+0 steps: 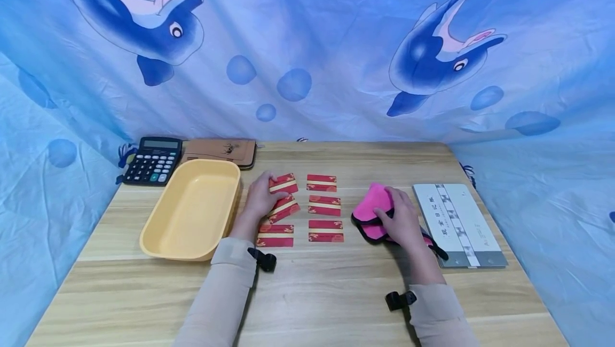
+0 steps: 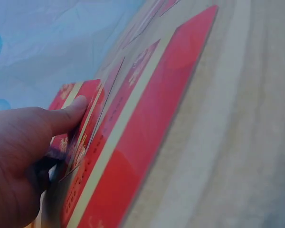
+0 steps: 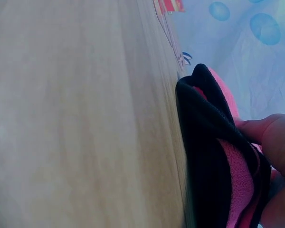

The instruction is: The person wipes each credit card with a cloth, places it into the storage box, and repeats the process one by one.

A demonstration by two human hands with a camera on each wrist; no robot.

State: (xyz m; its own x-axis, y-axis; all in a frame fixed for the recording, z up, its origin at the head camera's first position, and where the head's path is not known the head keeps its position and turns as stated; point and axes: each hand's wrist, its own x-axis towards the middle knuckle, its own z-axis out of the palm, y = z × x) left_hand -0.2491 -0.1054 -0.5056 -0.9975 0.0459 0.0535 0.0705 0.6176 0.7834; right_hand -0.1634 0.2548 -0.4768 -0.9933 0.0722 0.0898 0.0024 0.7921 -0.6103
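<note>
Angles the pale-sleeved left forearm (image 1: 216, 293) and right forearm (image 1: 442, 309) inward, with bare wrists (image 1: 243, 227) beyond the cuffs (image 1: 234, 251). Holds the left hand (image 1: 259, 198) slightly nearer the worktop's far edge (image 1: 384, 147) than the right hand (image 1: 402, 219). Pinches between left thumb (image 2: 64, 118) and fingers; grips on the right, with right thumb (image 3: 256, 130) opposing bent fingers (image 1: 395, 195).

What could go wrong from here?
The left hand is on the far-left red card, close against the next card; moving one might drag the other.
The left sleeve is near the yellow basin and could nudge it.
The right hand holds the pink cloth; its dangling end might catch the notebook.
</note>
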